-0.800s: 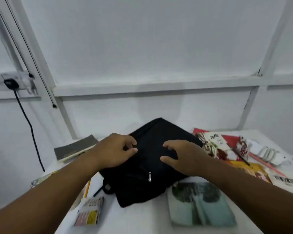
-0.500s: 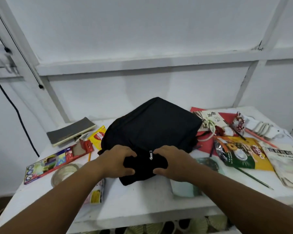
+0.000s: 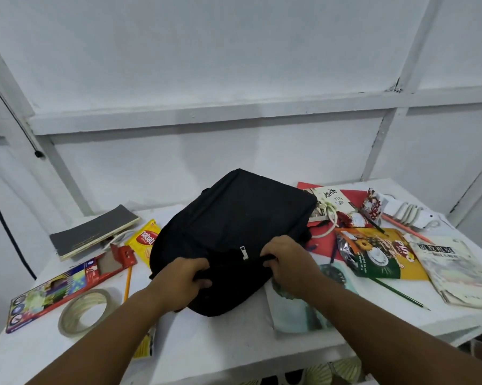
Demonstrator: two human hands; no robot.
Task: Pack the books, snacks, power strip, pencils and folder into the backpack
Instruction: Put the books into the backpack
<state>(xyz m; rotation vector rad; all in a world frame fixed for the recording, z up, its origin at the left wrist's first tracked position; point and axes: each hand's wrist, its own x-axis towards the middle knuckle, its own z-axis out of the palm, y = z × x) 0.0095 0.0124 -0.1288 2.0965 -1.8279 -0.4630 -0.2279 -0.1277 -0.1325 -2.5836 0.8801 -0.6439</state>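
Now | both hands (image 3: 178, 284) (image 3: 288, 262) grip backpack (image 3: 234, 218) | tape roll (image 3: 85, 311), snack bag (image 3: 378, 252) flanking

A single head-worn wide-angle camera looks forward and down over the bench (image 3: 234, 343). It sits close above the near edge. The white wall (image 3: 234, 65) fills the upper frame.

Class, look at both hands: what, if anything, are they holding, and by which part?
Both hands grip the black backpack by its near edge: the left hand and right hand on either side of the zipper pull.

white table (image 3: 228, 340), backpack (image 3: 234, 218), books (image 3: 94, 232), snacks (image 3: 378, 254)
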